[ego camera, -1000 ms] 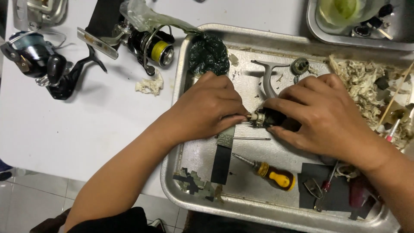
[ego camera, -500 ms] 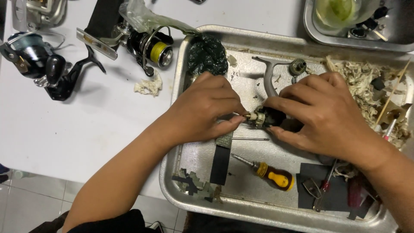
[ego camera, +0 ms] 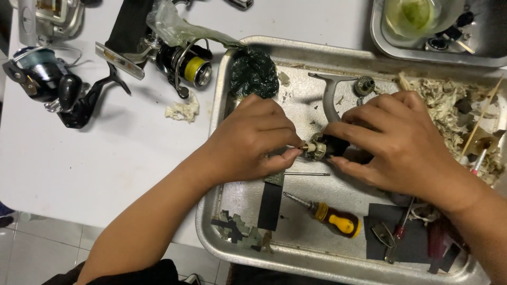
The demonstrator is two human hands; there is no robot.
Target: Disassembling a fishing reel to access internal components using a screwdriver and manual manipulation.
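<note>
Far left on the white counter (ego camera: 105,158) lie a black spinning reel with a dark spool (ego camera: 50,84) and a second reel with yellow line (ego camera: 185,63). In the dented metal tray (ego camera: 222,232), the left hand (ego camera: 253,140) pinches a thin brass-tipped shaft at the end of the small grey-and-black reel mechanism (ego camera: 319,148), which the right hand (ego camera: 406,145) grips from the other side. The mechanism sits between both hands, stripped from its body; judging by the loose silver reel arm (ego camera: 330,95) and yellow-handled screwdriver (ego camera: 335,217) nearby, reassembly remains
</note>
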